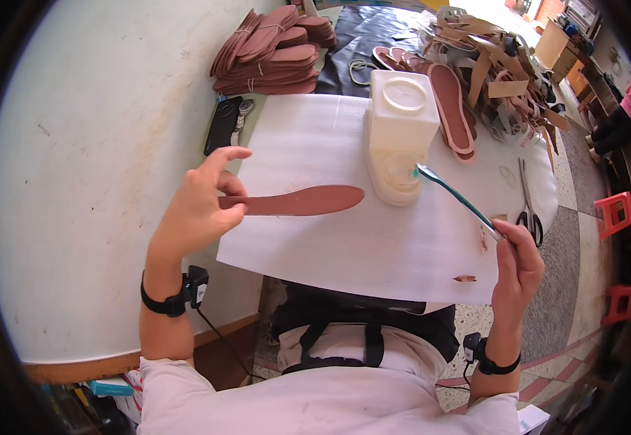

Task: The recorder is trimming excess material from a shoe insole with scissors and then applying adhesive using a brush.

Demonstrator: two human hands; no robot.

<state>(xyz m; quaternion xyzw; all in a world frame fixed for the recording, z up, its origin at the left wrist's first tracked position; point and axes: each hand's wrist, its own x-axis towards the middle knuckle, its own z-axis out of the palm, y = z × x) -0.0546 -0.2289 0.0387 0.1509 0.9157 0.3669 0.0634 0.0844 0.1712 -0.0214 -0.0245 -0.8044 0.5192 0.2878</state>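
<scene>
My left hand (203, 192) pinches one end of a reddish-brown insole (301, 201), which reaches to the right over the white sheet on the table. Between thumb and fingers of my right hand (517, 262) is the handle of a green and white toothbrush (457, 194). Its head is at the open front basin of a cream plastic glue dispenser (404, 105), by the basin's right rim. Whether the bristles touch the basin I cannot tell. The basin looks coated with pale residue.
Bundled insoles (275, 54) are stacked at the far left, near a black phone (222, 125) and a wristwatch (243, 116). Pink-edged soles (451, 109) and a heap of scraps (500, 65) lie far right. Black-handled scissors (529, 210) rest at the right edge.
</scene>
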